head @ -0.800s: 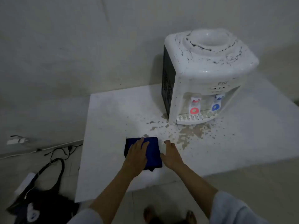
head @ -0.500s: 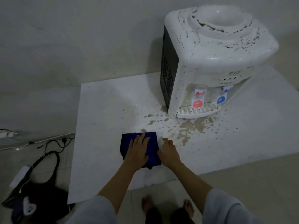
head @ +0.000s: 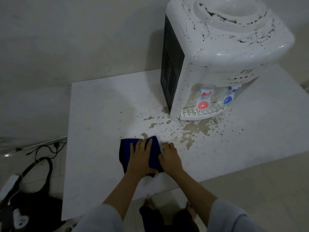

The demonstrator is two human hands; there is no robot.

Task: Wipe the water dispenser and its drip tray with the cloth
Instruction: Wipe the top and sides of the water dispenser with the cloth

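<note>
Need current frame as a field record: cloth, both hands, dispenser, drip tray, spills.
cloth: dark blue folded cloth, flat on the white tabletop
left hand: left hand rests flat on the cloth, fingers spread
right hand: right hand, fingers curled at the cloth's right edge; grip unclear
dispenser: white speckled plastic water dispenser, far right, untouched
drip tray: white slotted drip tray, not yet wiped
spills: brown stains before the tray

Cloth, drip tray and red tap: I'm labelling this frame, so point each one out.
cloth [head: 154,148]: head view, blue top right part beside the fingers.
drip tray [head: 199,113]: head view, slotted white grille.
red tap [head: 202,105]: head view, round red paddle.
</note>
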